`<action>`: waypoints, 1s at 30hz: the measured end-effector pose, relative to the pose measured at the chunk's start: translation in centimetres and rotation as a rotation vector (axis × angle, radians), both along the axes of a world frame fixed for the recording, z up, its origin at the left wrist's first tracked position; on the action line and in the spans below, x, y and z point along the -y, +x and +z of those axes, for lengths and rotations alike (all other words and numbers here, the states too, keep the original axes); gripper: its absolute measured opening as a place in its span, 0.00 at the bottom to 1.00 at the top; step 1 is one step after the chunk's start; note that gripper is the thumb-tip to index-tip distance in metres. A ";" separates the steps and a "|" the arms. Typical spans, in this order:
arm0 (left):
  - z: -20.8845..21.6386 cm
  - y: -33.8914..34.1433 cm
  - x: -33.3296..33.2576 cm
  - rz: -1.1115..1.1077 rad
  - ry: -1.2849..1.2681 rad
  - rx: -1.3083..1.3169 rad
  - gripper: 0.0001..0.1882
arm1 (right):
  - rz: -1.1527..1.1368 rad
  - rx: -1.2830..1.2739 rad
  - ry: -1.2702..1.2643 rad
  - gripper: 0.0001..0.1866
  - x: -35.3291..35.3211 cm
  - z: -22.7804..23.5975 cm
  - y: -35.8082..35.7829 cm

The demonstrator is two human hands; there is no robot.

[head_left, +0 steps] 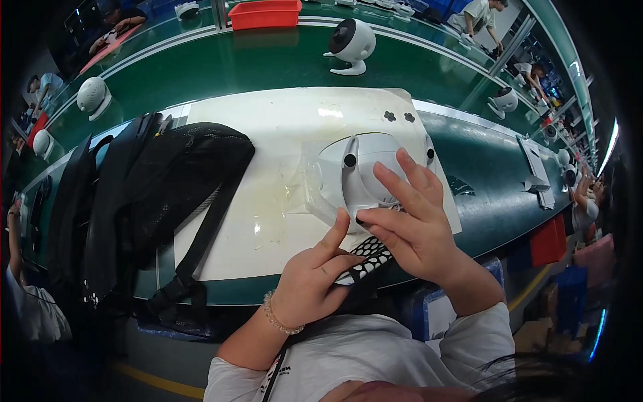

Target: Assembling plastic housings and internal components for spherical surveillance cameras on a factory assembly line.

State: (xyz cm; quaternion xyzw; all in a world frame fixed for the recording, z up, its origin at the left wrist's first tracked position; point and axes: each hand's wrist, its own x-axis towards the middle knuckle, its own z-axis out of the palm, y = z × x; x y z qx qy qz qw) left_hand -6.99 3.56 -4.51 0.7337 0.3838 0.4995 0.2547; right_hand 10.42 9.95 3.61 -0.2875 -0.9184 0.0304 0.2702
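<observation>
A white plastic device (331, 171) with curved legs lies on the pale work mat, partly covered by my right hand. One leg end bears a round black pad (349, 161); another dark pad (430, 154) shows at the right. My right hand (418, 231) has thumb and index finger closed at a small black pad (362, 219) by the near leg end; its other fingers are raised. Whether that pad touches the leg, I cannot tell. My left hand (311, 278) grips a black sheet with white round holes (372, 258), its thumb stretched up towards the device.
A black mesh bag with straps (181, 161) covers the mat's left side. Across the green conveyor (268, 63) stand a white device with a black front (353, 45) and a red bin (264, 15). White parts (534, 171) lie at the right. Several people work around.
</observation>
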 end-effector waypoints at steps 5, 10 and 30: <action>0.2 0.0 -0.1 0.000 -0.005 0.019 0.16 | -0.023 0.195 0.111 0.13 0.5 0.7 0.3; 0.2 -0.3 -0.2 0.021 0.021 0.105 0.12 | 0.051 -0.269 -0.034 0.15 0.9 -0.1 1.6; -0.1 -0.4 -0.1 0.019 0.032 0.132 0.13 | -0.049 -0.272 -0.002 0.33 -1.2 0.5 -0.2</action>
